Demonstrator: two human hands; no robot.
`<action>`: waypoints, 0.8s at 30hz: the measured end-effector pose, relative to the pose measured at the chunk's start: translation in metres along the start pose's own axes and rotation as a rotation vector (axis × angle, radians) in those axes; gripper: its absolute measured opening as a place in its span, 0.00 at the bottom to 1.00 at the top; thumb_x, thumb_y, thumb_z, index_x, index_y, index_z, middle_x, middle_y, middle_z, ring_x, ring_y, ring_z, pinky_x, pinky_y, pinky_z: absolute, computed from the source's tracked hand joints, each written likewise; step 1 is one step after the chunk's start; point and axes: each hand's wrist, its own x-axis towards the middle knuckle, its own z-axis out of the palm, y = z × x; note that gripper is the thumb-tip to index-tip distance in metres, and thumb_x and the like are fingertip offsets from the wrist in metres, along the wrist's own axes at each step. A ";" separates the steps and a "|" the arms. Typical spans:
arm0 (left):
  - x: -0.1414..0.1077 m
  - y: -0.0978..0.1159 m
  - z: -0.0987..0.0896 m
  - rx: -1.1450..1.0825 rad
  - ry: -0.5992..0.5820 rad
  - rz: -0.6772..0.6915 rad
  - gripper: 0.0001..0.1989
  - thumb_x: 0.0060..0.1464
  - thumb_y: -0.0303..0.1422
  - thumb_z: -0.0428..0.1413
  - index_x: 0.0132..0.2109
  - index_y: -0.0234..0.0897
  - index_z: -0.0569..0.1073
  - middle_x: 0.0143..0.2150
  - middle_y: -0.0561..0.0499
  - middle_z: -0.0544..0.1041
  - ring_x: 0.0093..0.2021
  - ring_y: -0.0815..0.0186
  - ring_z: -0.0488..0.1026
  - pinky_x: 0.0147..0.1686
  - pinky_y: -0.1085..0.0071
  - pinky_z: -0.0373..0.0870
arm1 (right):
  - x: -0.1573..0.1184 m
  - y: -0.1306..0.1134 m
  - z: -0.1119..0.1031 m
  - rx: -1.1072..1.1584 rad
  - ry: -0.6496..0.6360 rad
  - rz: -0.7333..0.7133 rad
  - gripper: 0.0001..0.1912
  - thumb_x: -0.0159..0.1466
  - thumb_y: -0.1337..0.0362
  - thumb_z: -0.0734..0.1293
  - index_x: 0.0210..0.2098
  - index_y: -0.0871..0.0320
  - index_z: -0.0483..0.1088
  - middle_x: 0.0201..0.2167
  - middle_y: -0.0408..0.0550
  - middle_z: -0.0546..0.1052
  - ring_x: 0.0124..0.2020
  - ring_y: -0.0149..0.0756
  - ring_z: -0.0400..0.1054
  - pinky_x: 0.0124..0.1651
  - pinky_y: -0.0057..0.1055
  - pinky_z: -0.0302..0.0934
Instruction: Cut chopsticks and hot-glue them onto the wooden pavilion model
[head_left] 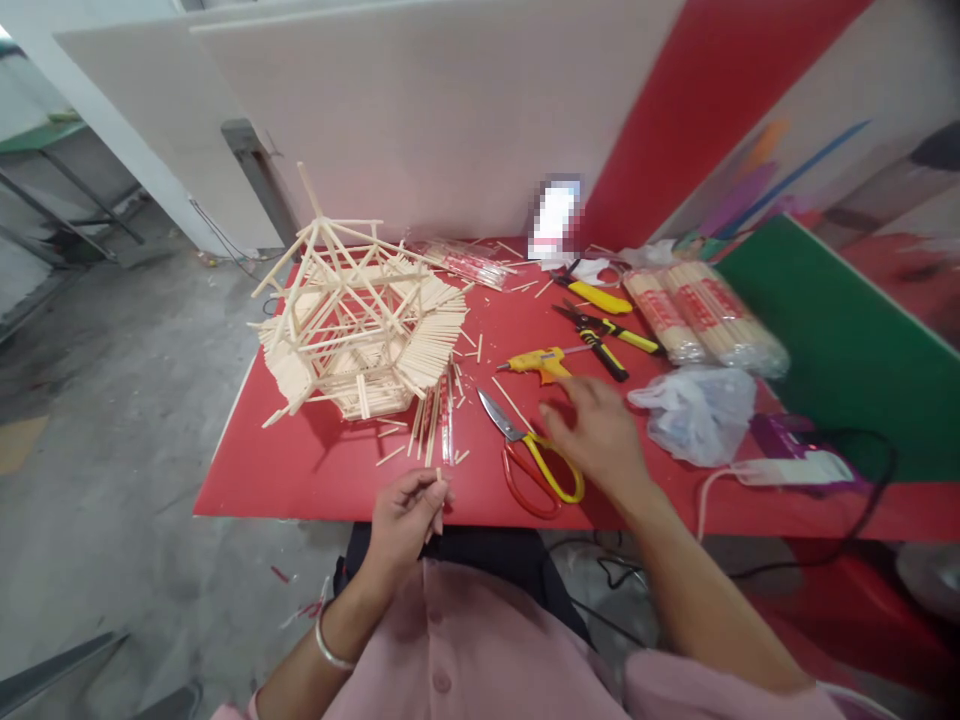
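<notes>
My left hand [409, 515] is closed in a pinch at the table's front edge, with the tip of a short wooden stick [439, 474] showing between thumb and fingers. My right hand [592, 430] reaches over the scissors' handles with thumb and fingers apart. Its fingertips are at the handle of a yellow glue gun [541, 364]; whether they touch it I cannot tell. Below lie scissors [510, 415] with one red and one yellow handle. At left stands a pavilion-like frame of wooden sticks [360, 320], with fanned stick panels around it.
Yellow-handled pliers [600, 296] and black-and-yellow cutters [607, 340] lie behind the glue gun. Bundles of wrapped sticks [705, 310], a plastic bag [697, 410] and a power strip [795, 470] are at right. Loose stick pieces [390, 456] litter the red table [255, 470].
</notes>
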 end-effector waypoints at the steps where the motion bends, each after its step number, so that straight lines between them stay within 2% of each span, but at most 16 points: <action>1: 0.001 0.001 0.000 -0.005 0.017 0.007 0.20 0.48 0.47 0.64 0.32 0.32 0.75 0.24 0.50 0.77 0.15 0.77 0.62 0.14 0.80 0.57 | -0.013 -0.011 -0.006 0.018 -0.077 -0.030 0.21 0.66 0.55 0.60 0.54 0.59 0.68 0.48 0.57 0.75 0.50 0.47 0.69 0.49 0.40 0.63; 3: 0.003 0.001 -0.001 -0.015 0.050 0.013 0.20 0.46 0.47 0.65 0.33 0.32 0.76 0.23 0.51 0.76 0.15 0.77 0.62 0.14 0.79 0.58 | -0.040 -0.029 -0.013 -0.027 -0.262 -0.083 0.21 0.64 0.57 0.62 0.54 0.56 0.68 0.43 0.54 0.76 0.43 0.45 0.71 0.41 0.36 0.65; 5: 0.005 0.001 -0.003 -0.016 0.069 0.018 0.20 0.45 0.46 0.66 0.35 0.32 0.76 0.23 0.52 0.76 0.15 0.76 0.62 0.15 0.78 0.60 | -0.059 -0.040 -0.015 -0.102 -0.303 -0.089 0.22 0.62 0.63 0.61 0.56 0.58 0.67 0.45 0.56 0.75 0.43 0.46 0.71 0.40 0.36 0.65; 9: 0.008 0.007 -0.008 0.079 0.045 0.133 0.17 0.49 0.45 0.63 0.36 0.34 0.78 0.26 0.51 0.76 0.17 0.75 0.64 0.17 0.77 0.64 | -0.060 -0.037 -0.014 -0.149 -0.314 -0.045 0.30 0.58 0.67 0.62 0.60 0.61 0.62 0.41 0.57 0.76 0.40 0.46 0.72 0.38 0.36 0.65; 13: 0.008 0.021 -0.014 0.276 0.043 0.338 0.11 0.56 0.39 0.59 0.33 0.36 0.79 0.32 0.49 0.77 0.25 0.71 0.70 0.26 0.75 0.69 | -0.048 -0.026 -0.023 -0.080 -0.300 0.064 0.30 0.59 0.63 0.64 0.61 0.59 0.63 0.36 0.55 0.77 0.39 0.50 0.72 0.35 0.38 0.65; 16: 0.005 0.029 -0.018 0.379 0.057 0.446 0.08 0.58 0.34 0.57 0.35 0.37 0.80 0.32 0.47 0.79 0.34 0.66 0.75 0.36 0.72 0.72 | -0.054 -0.031 -0.030 0.213 -0.232 -0.057 0.33 0.60 0.53 0.66 0.63 0.56 0.59 0.40 0.53 0.77 0.41 0.48 0.71 0.41 0.41 0.66; 19: 0.003 0.033 -0.019 0.437 0.076 0.498 0.07 0.58 0.33 0.57 0.35 0.38 0.80 0.33 0.47 0.79 0.36 0.64 0.75 0.38 0.71 0.72 | -0.068 -0.050 -0.037 0.465 -0.190 -0.170 0.36 0.57 0.50 0.70 0.61 0.53 0.60 0.44 0.52 0.75 0.43 0.46 0.71 0.44 0.41 0.67; 22: 0.001 0.038 -0.018 0.488 0.076 0.551 0.07 0.58 0.32 0.57 0.36 0.38 0.80 0.33 0.47 0.79 0.37 0.62 0.75 0.38 0.69 0.72 | -0.074 -0.074 -0.044 0.482 -0.174 -0.231 0.31 0.57 0.50 0.71 0.57 0.53 0.65 0.41 0.52 0.75 0.41 0.45 0.71 0.41 0.39 0.68; 24: 0.001 0.041 -0.018 0.547 0.066 0.595 0.07 0.58 0.31 0.56 0.36 0.39 0.80 0.34 0.47 0.79 0.38 0.62 0.75 0.39 0.69 0.72 | -0.072 -0.086 -0.047 0.444 -0.177 -0.265 0.30 0.59 0.48 0.70 0.57 0.53 0.66 0.39 0.51 0.75 0.37 0.41 0.72 0.37 0.35 0.67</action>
